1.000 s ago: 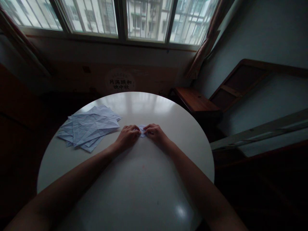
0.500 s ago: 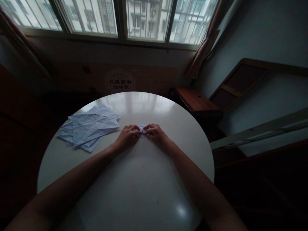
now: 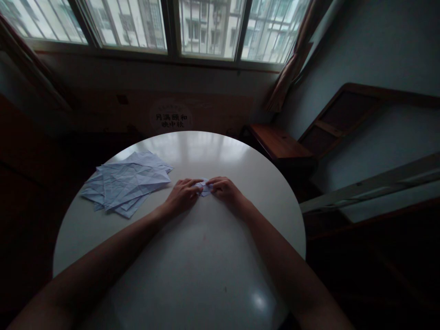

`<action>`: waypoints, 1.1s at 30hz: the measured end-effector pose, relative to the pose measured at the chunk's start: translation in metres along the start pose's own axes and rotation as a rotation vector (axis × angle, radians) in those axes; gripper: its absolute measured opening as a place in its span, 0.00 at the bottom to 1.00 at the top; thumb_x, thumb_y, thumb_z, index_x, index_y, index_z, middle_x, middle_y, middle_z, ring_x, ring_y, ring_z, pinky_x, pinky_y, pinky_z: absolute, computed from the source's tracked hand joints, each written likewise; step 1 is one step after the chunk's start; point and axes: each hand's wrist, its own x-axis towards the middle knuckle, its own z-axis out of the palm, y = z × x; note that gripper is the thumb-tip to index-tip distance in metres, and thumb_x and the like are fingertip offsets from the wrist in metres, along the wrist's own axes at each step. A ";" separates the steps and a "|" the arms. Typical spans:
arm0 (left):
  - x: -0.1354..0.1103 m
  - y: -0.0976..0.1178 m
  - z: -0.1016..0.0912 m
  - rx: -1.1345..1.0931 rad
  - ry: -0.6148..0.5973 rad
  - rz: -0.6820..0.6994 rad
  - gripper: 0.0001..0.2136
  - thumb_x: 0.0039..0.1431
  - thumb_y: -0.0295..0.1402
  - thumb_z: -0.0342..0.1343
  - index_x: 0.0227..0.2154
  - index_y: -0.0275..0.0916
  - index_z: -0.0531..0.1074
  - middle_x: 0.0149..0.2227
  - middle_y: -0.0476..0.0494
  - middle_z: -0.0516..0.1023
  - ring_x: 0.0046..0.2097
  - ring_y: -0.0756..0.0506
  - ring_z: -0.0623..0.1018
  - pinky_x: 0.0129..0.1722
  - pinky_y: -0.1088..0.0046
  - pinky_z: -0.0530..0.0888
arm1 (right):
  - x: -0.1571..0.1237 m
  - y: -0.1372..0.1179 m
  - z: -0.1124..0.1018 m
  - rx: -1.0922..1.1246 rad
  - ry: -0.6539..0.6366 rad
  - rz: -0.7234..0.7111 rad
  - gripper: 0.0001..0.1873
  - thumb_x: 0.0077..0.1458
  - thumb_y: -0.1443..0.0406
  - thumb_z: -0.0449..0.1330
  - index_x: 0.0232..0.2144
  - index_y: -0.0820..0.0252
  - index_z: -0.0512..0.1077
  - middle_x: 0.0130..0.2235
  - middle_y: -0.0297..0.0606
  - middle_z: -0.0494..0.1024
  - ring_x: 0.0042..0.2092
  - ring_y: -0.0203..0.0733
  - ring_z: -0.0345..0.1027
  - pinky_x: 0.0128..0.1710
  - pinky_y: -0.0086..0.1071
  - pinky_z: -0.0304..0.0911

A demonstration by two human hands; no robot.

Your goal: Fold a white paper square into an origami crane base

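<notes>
A small piece of folded paper (image 3: 205,189), pale bluish white, lies on the round white table (image 3: 206,256) between my two hands. On its left edge are the fingers of my left hand (image 3: 185,190), closed with the fingertips on the paper. My right hand (image 3: 223,188) is closed at the paper's right edge, its fingers curled. Parts of the paper under both sets of fingers are hidden. Left of my left hand rests a loose pile of creased paper sheets (image 3: 134,181), apart from both hands.
A brown wooden bench (image 3: 280,141) stands beyond the table's right rear edge. Behind the table, a cardboard panel (image 3: 220,107) with dark characters leans below the barred window (image 3: 209,30). A curtain (image 3: 285,82) hangs at the window's right.
My fingers have drawn slightly apart, with the right hand shifting a little to the right. More of the folded paper shows between them. The pile is unmoved.
</notes>
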 end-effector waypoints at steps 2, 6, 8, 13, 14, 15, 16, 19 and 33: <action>0.000 0.000 0.001 0.009 -0.005 -0.003 0.11 0.60 0.28 0.52 0.41 0.45 0.76 0.53 0.47 0.76 0.50 0.41 0.73 0.49 0.60 0.69 | 0.000 -0.001 0.000 -0.015 0.010 -0.009 0.12 0.42 0.77 0.58 0.21 0.58 0.78 0.39 0.40 0.82 0.41 0.42 0.76 0.46 0.33 0.67; 0.000 0.001 0.001 0.033 -0.002 -0.027 0.10 0.62 0.31 0.52 0.42 0.44 0.77 0.50 0.46 0.78 0.49 0.40 0.74 0.47 0.59 0.69 | 0.000 0.000 -0.001 -0.032 0.042 -0.042 0.13 0.41 0.78 0.57 0.19 0.58 0.76 0.38 0.39 0.82 0.41 0.41 0.75 0.46 0.32 0.67; 0.000 0.001 0.001 0.028 0.001 -0.032 0.11 0.62 0.31 0.52 0.42 0.44 0.77 0.50 0.45 0.78 0.49 0.40 0.74 0.47 0.60 0.70 | -0.001 0.001 -0.001 -0.050 0.054 -0.059 0.14 0.41 0.79 0.56 0.17 0.58 0.75 0.37 0.39 0.82 0.41 0.40 0.75 0.45 0.32 0.67; 0.000 0.000 0.001 0.018 -0.004 -0.032 0.11 0.60 0.30 0.52 0.42 0.44 0.78 0.50 0.44 0.78 0.49 0.41 0.74 0.48 0.60 0.70 | -0.002 0.006 -0.002 -0.099 0.070 -0.058 0.15 0.41 0.80 0.55 0.17 0.57 0.74 0.37 0.36 0.82 0.42 0.40 0.73 0.45 0.33 0.67; 0.000 0.000 0.001 0.020 -0.004 -0.031 0.11 0.60 0.30 0.52 0.42 0.44 0.78 0.50 0.44 0.78 0.50 0.41 0.74 0.48 0.60 0.70 | -0.003 0.006 -0.002 -0.108 0.068 -0.053 0.16 0.41 0.80 0.55 0.17 0.57 0.74 0.37 0.36 0.82 0.42 0.40 0.72 0.45 0.34 0.66; 0.000 0.000 0.001 0.023 -0.005 -0.031 0.12 0.59 0.30 0.53 0.42 0.44 0.78 0.50 0.44 0.78 0.50 0.41 0.74 0.48 0.60 0.70 | -0.003 0.005 -0.003 -0.120 0.065 -0.046 0.16 0.41 0.80 0.55 0.17 0.57 0.74 0.36 0.36 0.82 0.42 0.41 0.72 0.45 0.34 0.66; 0.000 0.000 0.001 0.025 -0.006 -0.030 0.12 0.58 0.30 0.53 0.43 0.44 0.77 0.51 0.44 0.78 0.50 0.41 0.74 0.48 0.59 0.70 | -0.003 0.003 -0.003 -0.135 0.065 -0.037 0.16 0.42 0.80 0.55 0.18 0.57 0.75 0.36 0.36 0.82 0.41 0.41 0.72 0.45 0.35 0.66; 0.000 0.001 -0.001 0.030 -0.008 -0.028 0.12 0.58 0.31 0.54 0.44 0.44 0.77 0.51 0.45 0.77 0.49 0.39 0.74 0.48 0.58 0.70 | -0.002 -0.006 -0.006 -0.184 0.094 0.009 0.18 0.44 0.81 0.53 0.19 0.57 0.75 0.34 0.36 0.82 0.40 0.42 0.70 0.47 0.38 0.64; 0.000 0.000 0.002 -0.036 0.041 -0.081 0.12 0.61 0.36 0.55 0.46 0.42 0.76 0.52 0.40 0.77 0.55 0.40 0.73 0.54 0.57 0.67 | -0.005 -0.014 0.001 -0.250 -0.026 0.083 0.15 0.55 0.64 0.63 0.46 0.51 0.76 0.52 0.42 0.76 0.54 0.47 0.66 0.55 0.45 0.55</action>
